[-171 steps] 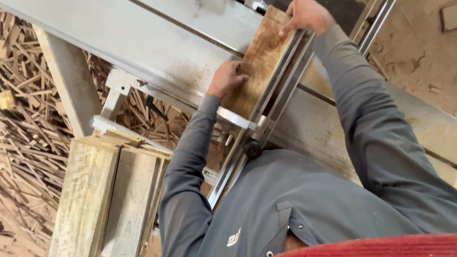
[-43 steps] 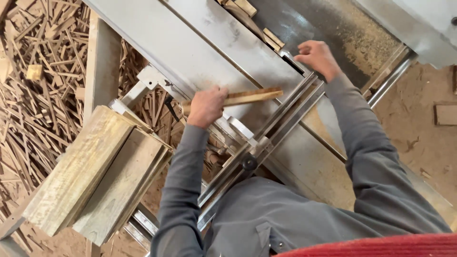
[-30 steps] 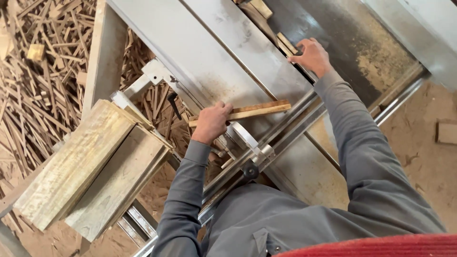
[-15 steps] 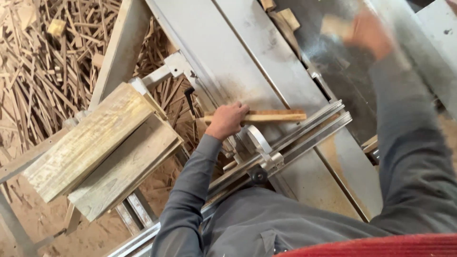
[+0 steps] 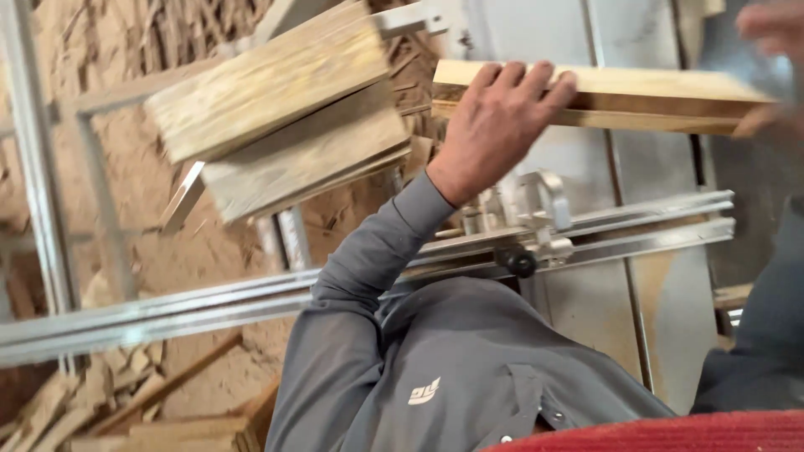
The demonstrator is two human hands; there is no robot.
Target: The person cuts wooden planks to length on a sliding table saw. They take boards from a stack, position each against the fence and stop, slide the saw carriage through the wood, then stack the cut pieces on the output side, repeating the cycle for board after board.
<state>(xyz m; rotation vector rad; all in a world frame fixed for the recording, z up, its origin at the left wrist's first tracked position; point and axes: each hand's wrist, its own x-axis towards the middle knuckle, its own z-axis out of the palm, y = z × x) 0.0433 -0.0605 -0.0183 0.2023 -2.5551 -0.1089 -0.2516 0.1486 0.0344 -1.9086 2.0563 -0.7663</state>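
Your left hand [image 5: 494,125]: grip closed over a sawn wooden strip [image 5: 645,96], lifted above the saw counter [image 5: 662,293]. Your right hand [image 5: 775,50]: blurred at the strip's far end, grip unclear. Two boards [image 5: 285,125] stacked at left, apparently uncut.

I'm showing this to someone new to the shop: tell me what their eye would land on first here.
First, the left hand at top centre, its fingers curled over a long pale wood strip whose far end meets the blurred right hand. Next, the stack of weathered planks at upper left, above a sawdust-covered floor. A metal guide rail crosses the middle.
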